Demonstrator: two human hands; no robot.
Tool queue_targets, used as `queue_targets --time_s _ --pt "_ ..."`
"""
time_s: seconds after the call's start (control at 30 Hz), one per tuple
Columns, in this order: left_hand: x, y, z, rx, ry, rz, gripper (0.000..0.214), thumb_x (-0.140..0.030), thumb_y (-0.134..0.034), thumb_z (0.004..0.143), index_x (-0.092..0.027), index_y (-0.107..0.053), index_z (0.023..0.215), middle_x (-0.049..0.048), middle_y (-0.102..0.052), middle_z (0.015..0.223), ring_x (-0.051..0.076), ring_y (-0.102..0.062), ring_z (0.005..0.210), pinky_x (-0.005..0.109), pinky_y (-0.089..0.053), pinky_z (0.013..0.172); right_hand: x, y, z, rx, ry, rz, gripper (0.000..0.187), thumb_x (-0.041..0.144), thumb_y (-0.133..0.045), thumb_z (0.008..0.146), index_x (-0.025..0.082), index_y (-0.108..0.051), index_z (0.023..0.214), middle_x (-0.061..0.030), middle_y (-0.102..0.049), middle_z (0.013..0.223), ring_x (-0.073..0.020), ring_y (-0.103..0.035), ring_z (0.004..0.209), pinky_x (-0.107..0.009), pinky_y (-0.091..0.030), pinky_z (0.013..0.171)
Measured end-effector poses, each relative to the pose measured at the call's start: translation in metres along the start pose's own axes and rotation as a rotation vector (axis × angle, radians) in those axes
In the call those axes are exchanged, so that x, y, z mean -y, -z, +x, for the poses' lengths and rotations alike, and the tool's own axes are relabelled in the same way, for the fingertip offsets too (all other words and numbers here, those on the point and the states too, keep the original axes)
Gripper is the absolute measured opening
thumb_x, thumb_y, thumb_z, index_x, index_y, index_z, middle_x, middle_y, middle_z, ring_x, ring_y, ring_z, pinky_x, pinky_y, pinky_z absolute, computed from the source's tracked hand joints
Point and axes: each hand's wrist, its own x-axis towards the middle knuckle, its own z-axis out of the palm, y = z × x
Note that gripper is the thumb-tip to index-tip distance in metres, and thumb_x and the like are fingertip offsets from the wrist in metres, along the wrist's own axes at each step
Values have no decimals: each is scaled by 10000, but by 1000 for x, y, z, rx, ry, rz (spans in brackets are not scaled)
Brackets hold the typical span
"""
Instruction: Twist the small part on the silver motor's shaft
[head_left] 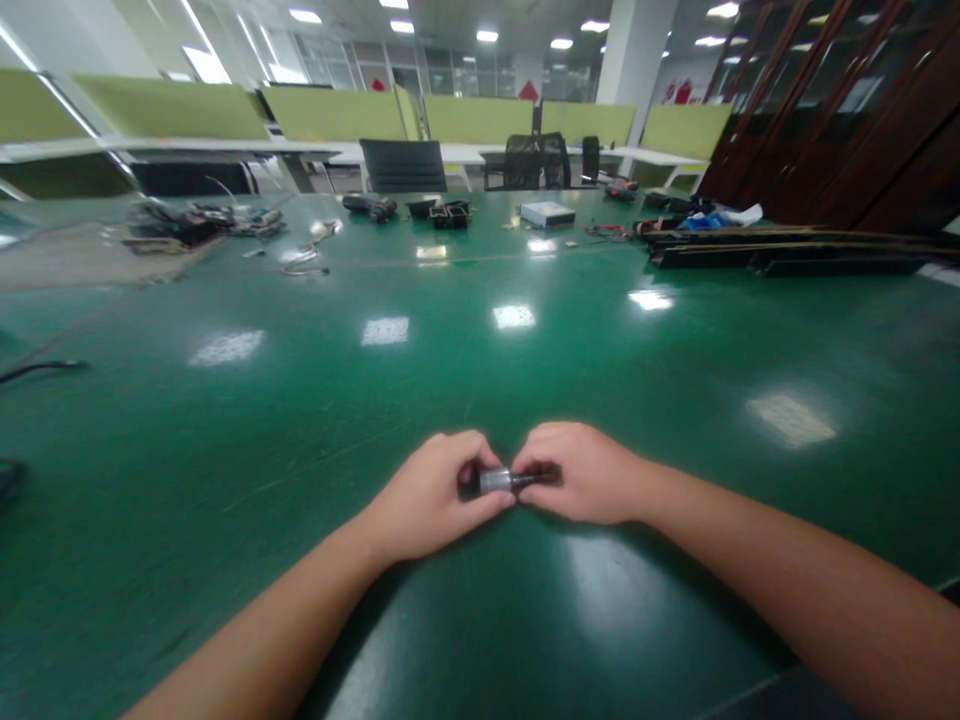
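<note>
A small silver and black cylinder lies between my hands, low over the green table. The thumb and fingers of my left hand are closed around its wider silver body. On the other side, my right hand pinches the narrower dark end that points right. The fingertips of the two hands almost meet in the middle. My fingers cover parts of the cylinder, and its exact kind is too small and blurred to tell.
Tangled parts and boards lie far left, near a loose cable. Black parts and a silver box stand along the far side. Long dark strips are stacked far right. A black cable reaches in at left.
</note>
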Motion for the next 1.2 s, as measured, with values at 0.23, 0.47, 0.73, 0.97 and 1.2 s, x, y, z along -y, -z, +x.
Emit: queue_targets --time_s 0.23,0.47,0.73,0.97,1.2 --pt "2 -1 0 6 -6 3 222 -408 -711 843 -207 -633 894 -18 -627 786 170 -574 718 293 -388 679 -1 -1 1 11 -7 -6 100 191 -708 835 169 -723 931 -8 -669 819 -139 -570 773 -262 -415 726" --pt "3 -1 -1 8 0 4 230 -418 -709 845 -209 -631 899 -16 -625 787 172 -572 716 294 -390 674 -2 1 0 24 4 -23 102 193 -699 841 168 -735 933 -19 -682 833 -148 -588 791 -265 -422 734" --pt "3 -1 -1 7 -6 8 239 -427 -715 843 -210 -633 903 -13 -624 793 175 -573 721 297 -391 683 -2 4 -1 59 12 -57 107 202 -691 842 170 -739 931 -32 -704 852 -166 -614 815 -283 -434 755" --pt "3 -1 -1 5 -8 6 230 -420 -712 844 -209 -635 897 -15 -617 780 168 -569 709 287 -389 666 -1 11 -2 82 -3 -74 89 199 -686 832 163 -731 899 -30 -695 825 -160 -610 789 -279 -434 744" --pt "2 1 -1 12 10 10 230 -420 -713 834 -210 -643 897 -11 -626 785 171 -571 715 287 -402 676 -6 19 -6 123 -45 -57 76 214 -701 812 179 -722 877 -20 -699 834 -150 -608 780 -266 -438 716"
